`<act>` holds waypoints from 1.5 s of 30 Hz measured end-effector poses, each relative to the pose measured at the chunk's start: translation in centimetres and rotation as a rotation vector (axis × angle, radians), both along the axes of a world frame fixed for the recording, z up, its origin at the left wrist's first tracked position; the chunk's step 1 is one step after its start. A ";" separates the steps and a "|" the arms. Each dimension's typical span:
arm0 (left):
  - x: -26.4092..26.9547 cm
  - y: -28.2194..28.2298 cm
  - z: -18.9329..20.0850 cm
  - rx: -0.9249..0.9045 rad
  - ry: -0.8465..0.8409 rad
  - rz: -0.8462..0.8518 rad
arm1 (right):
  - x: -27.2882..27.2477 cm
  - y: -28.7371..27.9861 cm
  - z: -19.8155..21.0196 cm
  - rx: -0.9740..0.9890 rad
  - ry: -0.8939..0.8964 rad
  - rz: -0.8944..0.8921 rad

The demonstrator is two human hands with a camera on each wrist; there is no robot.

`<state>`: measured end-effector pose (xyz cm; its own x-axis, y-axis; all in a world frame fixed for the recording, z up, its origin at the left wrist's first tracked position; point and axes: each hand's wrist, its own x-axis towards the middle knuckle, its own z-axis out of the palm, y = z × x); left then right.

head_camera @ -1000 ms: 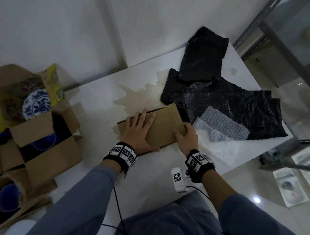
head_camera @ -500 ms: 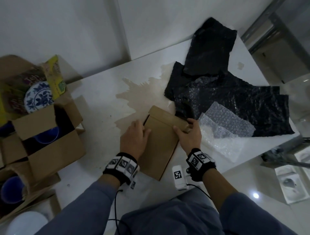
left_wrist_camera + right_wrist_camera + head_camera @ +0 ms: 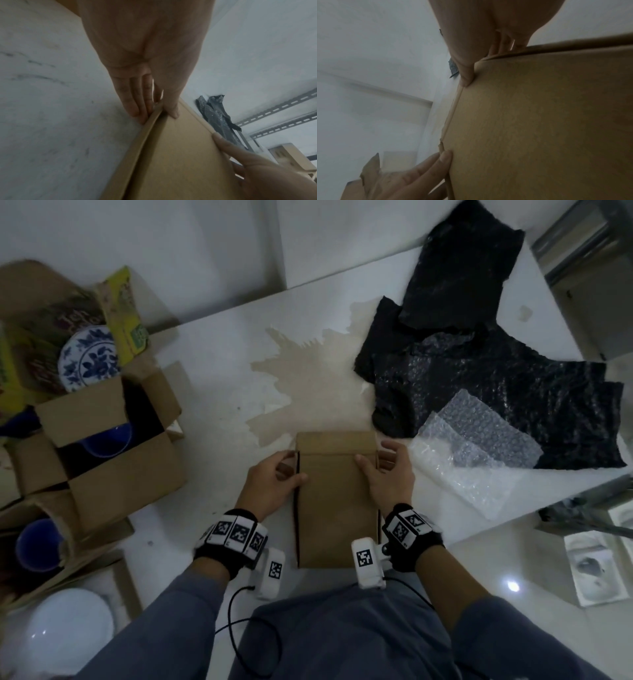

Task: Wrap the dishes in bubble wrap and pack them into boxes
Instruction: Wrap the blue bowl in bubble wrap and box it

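Note:
A flattened brown cardboard box (image 3: 337, 501) lies lengthwise on the white table (image 3: 222, 378), right in front of me. My left hand (image 3: 291, 469) pinches its left edge, thumb on top and fingers (image 3: 133, 105) under the cardboard (image 3: 180, 155). My right hand (image 3: 380, 463) grips the right edge the same way, thumb (image 3: 465, 73) pressed on the top face (image 3: 539, 121). Clear bubble wrap (image 3: 472, 453) lies just right of the box, partly on black bubble wrap (image 3: 496, 378). A blue-and-white plate (image 3: 87, 357) stands in a yellow carton at far left.
An open cardboard box (image 3: 102, 460) with a blue bowl (image 3: 106, 436) inside sits at left. Below it are a blue cup (image 3: 37, 546) and a white plate (image 3: 68, 628). A brownish stain (image 3: 301, 371) marks the table centre. The table edge runs close at right.
The flat box has turned from lying crosswise to pointing lengthwise at me. Both hands shifted from resting on top of it to gripping its left and right edges.

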<state>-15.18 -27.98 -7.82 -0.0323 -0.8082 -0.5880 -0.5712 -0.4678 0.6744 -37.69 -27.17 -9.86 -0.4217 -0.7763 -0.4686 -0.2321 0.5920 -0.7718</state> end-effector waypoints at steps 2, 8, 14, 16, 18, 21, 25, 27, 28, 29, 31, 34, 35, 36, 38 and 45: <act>-0.3 -0.1 0.1 -0.036 0.010 -0.026 | 0.1 0.1 -0.1 -0.002 0.023 0.012; -2.9 0.5 -0.3 0.011 -0.286 -0.178 | 0.6 0.8 -0.7 0.006 0.125 -0.019; -4.2 0.5 0.3 -0.017 -0.436 -0.209 | 1.8 1.2 -1.6 -0.014 0.151 -0.009; -4.0 0.6 0.4 -0.033 -0.419 -0.184 | 1.8 1.1 -1.8 -0.010 0.156 0.021; -3.4 0.8 0.2 -0.050 -0.313 -0.097 | 1.4 1.1 -1.8 0.010 0.158 0.079; -2.5 0.9 0.2 -0.111 -0.145 0.155 | 0.6 0.5 -1.2 0.035 0.145 0.152; -2.5 0.8 0.4 -0.100 0.025 0.357 | 0.5 0.0 -0.7 0.025 0.151 0.128; -2.5 0.5 0.0 -0.093 -0.002 0.267 | 0.6 0.0 -0.4 0.027 0.142 0.087; -2.5 0.2 -0.1 -0.091 -0.028 0.204 | 0.6 0.0 -0.3 0.026 0.133 0.066; -2.4 0.0 -0.3 -0.091 -0.052 0.151 | 0.6 0.0 -0.2 0.021 0.126 0.064; -2.3 -0.3 -0.4 -0.083 -0.090 0.067 | 0.6 0.0 -0.3 0.000 0.128 0.117; -2.2 -0.4 -0.4 -0.081 -0.120 0.013 | 0.7 -0.1 -0.2 -0.021 0.150 0.189; -2.1 -0.5 -0.3 -0.086 -0.127 0.001 | 0.7 -0.1 -0.1 -0.015 0.161 0.195; -2.1 -0.5 -0.3 -0.087 -0.130 -0.013 | 0.6 -0.2 0.0 -0.010 0.178 0.199; -1.9 -0.8 -0.2 -0.082 -0.114 -0.050 | 0.6 -0.2 0.0 -0.027 0.204 0.221; -1.4 -2.1 0.4 -0.046 -0.115 -0.187 | -0.3 -1.0 -0.2 -0.077 0.235 0.409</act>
<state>-16.56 -30.08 -7.41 -0.1186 -0.8208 -0.5588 -0.7195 -0.3168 0.6180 -37.95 -28.13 -10.09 -0.1625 -0.9295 -0.3312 -0.6076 0.3587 -0.7086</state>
